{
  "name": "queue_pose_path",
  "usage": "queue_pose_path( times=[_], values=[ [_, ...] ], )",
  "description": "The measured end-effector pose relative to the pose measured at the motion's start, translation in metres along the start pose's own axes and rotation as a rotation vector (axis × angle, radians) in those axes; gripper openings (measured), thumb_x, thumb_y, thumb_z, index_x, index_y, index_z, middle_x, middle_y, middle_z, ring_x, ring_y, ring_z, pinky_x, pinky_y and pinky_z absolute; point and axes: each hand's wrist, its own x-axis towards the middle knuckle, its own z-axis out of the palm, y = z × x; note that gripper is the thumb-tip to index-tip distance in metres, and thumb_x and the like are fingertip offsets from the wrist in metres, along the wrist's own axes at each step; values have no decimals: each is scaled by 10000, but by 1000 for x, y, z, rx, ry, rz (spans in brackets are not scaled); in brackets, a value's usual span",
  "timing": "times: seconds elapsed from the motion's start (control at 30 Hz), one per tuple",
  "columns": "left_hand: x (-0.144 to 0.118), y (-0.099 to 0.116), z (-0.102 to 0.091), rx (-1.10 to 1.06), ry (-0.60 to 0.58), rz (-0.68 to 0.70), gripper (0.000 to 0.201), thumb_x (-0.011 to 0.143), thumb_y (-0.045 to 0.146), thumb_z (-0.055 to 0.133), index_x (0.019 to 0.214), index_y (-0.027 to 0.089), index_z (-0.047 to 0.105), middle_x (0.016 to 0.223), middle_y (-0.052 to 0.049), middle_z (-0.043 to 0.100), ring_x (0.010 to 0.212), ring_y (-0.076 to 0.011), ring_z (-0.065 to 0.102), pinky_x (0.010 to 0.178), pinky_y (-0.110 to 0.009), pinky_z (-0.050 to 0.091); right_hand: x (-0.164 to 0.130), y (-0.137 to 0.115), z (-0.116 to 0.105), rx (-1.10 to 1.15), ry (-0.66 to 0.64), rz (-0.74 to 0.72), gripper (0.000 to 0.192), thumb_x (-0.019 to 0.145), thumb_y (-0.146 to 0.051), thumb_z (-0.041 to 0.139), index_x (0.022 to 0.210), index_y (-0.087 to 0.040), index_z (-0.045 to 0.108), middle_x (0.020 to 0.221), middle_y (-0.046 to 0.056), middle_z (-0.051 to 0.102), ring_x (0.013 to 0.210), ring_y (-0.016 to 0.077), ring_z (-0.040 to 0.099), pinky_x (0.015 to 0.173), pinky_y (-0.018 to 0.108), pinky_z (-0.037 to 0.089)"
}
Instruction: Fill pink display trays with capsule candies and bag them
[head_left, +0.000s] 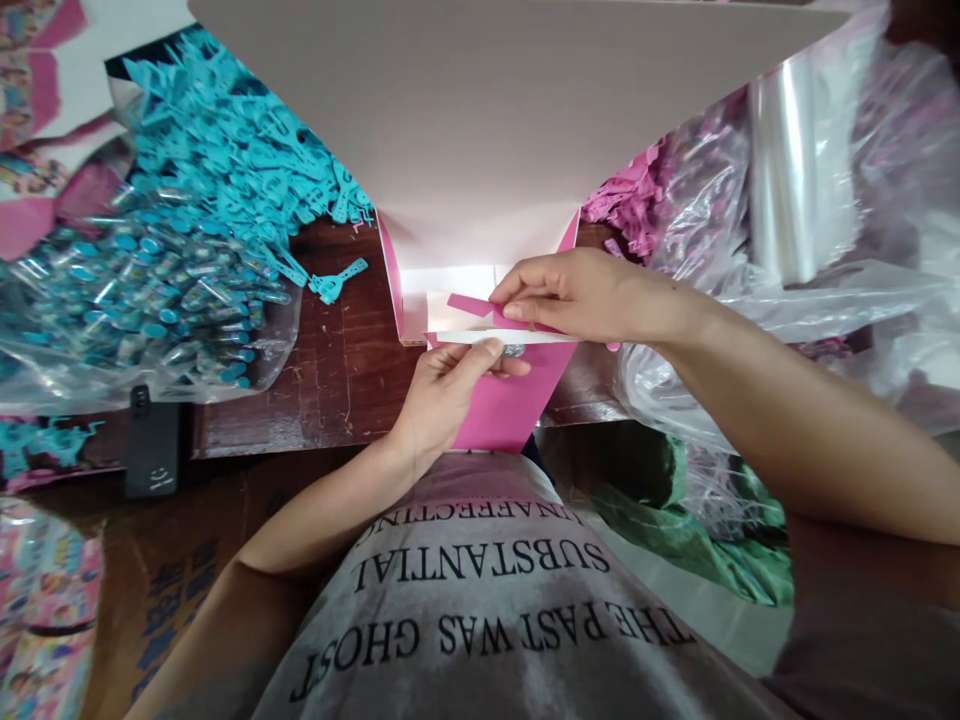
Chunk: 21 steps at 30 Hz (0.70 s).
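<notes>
The left hand [442,395] pinches the near edge of a pink cardboard box [504,400], thumb on top of its white-edged flap [502,337] and fingers underneath, which steadies the panel against the body. The right hand [581,297] reaches in from the right and grasps a pink plastic strip [472,304] between thumb and forefinger, holding it just above the flap and inside the box mouth; the strip's far end projects to the left. Both hands are closed on what they hold. A large pale lid panel [495,110] of the box stands open and tilts away, filling the upper view and hiding the table behind it.

The box rests on a dark wooden table [337,370]. To the left lies a heap of turquoise plastic strips [240,150], with a clear bag of small turquoise-capped tubes [150,290] beside it and a black phone [152,442] at the table edge. To the right, pink strips [630,195] lie partly under crumpled clear plastic bags [810,250]. A green bag [690,520] sits below the table edge.
</notes>
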Motion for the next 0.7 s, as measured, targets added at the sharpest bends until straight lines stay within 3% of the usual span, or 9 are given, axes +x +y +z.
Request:
queue_pose_path(
  times=[0.17, 0.4, 0.5, 0.57, 0.63, 0.7],
  values=[
    [-3, -1, -1, 21, -20, 25, 282, 941, 515, 833, 901, 236, 834, 871, -20, 840, 873, -181, 801, 948, -342, 630, -7, -6, -9, -41, -115, -5, 358, 975, -469, 636, 1190, -233, 798, 1014, -1, 798, 895, 153, 701, 813, 297, 508],
    [3, 6, 1, 82, -13, 62, 442, 901, 644, 828, 914, 202, 810, 862, -48, 835, 797, -156, 784, 811, -292, 638, -7, -19, -8, -44, -175, -51, 328, 980, -515, 676, 1144, -266, 813, 979, -20, 807, 889, 157, 725, 816, 307, 536],
    [-8, 18, -19, 265, -14, 188, 417, 995, 612, 735, 961, 202, 801, 841, -50, 812, 774, -162, 772, 780, -307, 645, -17, -17, -13, 88, -61, -69, 353, 914, -533, 787, 1128, -252, 800, 1057, 7, 822, 971, 190, 756, 880, 343, 593],
    [-22, 21, -45, 460, 153, 417, 335, 1040, 538, 703, 1054, 215, 790, 976, -60, 815, 917, -182, 781, 914, -352, 645, -31, -9, -17, 150, 193, -74, 347, 940, -504, 784, 1164, -239, 787, 1110, 45, 819, 974, 200, 758, 886, 374, 617],
    [-34, 15, -76, 607, 459, 647, 354, 1010, 507, 755, 1234, 234, 729, 1238, -81, 773, 1170, -218, 734, 1112, -416, 576, -47, 6, -12, 203, 443, -84, 398, 995, -494, 734, 1324, -271, 738, 1217, 81, 793, 994, 211, 755, 861, 391, 636],
    [-40, 1, -103, 587, 682, 658, 538, 945, 538, 825, 1353, 251, 624, 1447, -111, 671, 1332, -243, 654, 1199, -445, 514, -60, 26, 8, 288, 532, -101, 539, 1026, -507, 687, 1537, -367, 589, 1412, 94, 713, 1125, 234, 743, 869, 399, 657]
  ],
)
